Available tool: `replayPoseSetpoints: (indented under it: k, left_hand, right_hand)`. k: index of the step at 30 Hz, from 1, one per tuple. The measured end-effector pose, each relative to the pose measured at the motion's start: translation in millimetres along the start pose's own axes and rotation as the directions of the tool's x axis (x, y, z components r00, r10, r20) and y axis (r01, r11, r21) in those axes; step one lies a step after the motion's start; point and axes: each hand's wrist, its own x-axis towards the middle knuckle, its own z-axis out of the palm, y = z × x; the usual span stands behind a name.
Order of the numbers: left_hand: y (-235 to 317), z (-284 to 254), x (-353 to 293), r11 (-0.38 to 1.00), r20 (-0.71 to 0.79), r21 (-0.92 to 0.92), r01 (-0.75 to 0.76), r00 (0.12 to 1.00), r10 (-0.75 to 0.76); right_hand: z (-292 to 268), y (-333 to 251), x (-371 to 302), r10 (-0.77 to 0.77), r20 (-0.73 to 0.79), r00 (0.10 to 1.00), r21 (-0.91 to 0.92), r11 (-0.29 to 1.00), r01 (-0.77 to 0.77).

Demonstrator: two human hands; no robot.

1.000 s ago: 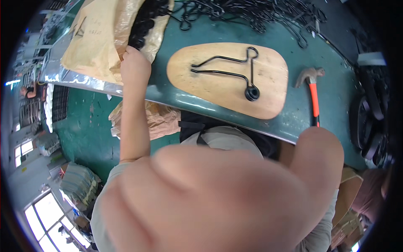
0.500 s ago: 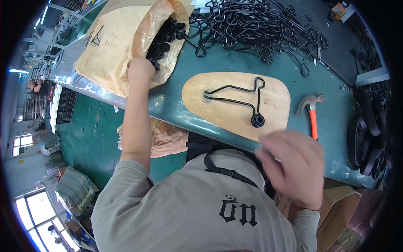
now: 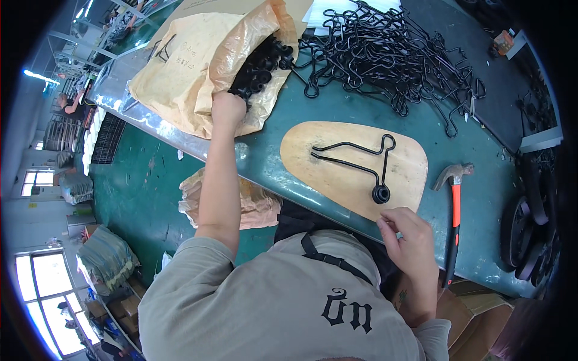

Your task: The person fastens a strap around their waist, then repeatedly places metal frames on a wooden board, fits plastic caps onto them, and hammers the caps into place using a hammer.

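Note:
My left hand (image 3: 229,111) reaches into the mouth of a tan paper bag (image 3: 183,75). Its fingers are hidden inside, beside small black rubber bushings (image 3: 260,77), so what they hold does not show. My right hand (image 3: 412,239) rests at the board's near edge, fingers loosely curled toward the thumb, with nothing visible in them. On the rounded wooden board (image 3: 337,186) lies a bent black wire part (image 3: 352,170). One black bushing (image 3: 380,194) sits at its near corner, just beyond my right fingertips.
A tangled heap of black bent wire parts (image 3: 391,60) covers the far side of the green table (image 3: 259,162). To the right lies a claw hammer (image 3: 456,204) with an orange and black handle. Black round pieces (image 3: 521,210) sit at the right edge, an open cardboard box (image 3: 481,313) below.
My right hand has drawn down beside the board's near edge and its fingers have curled in. My left hand remains in the bag's mouth. The whole view has shifted slightly.

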Motion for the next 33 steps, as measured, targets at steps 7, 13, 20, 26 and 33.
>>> replayPoseSetpoints:
  k: [7,13,20,26,33]
  left_hand:
    - [30,20,-2,0.649,-0.347,-0.761,-0.025,0.861,-0.373]
    - [-19,17,96,0.843,-0.691,-0.537,-0.041,0.594,-0.411]
    - [-2,2,130,0.659,-0.419,-0.749,-0.065,0.817,-0.396]
    - [16,32,121,0.673,-0.215,-0.732,0.107,0.901,-0.377]
    - [109,38,60,0.599,-0.335,-0.787,-0.149,0.918,-0.212]
  right_hand:
    - [6,11,10,0.056,-0.012,0.998,0.038,0.998,-0.056]
    - [0,17,-4,0.051,-0.030,0.998,0.001,0.999,-0.051]
    - [1,26,-30,0.196,-0.041,0.980,0.000,0.980,-0.197]
    - [5,31,-18,0.150,0.017,0.989,-0.009,0.989,-0.150]
    - [7,21,-11,0.042,0.039,0.998,-0.041,0.998,-0.040]
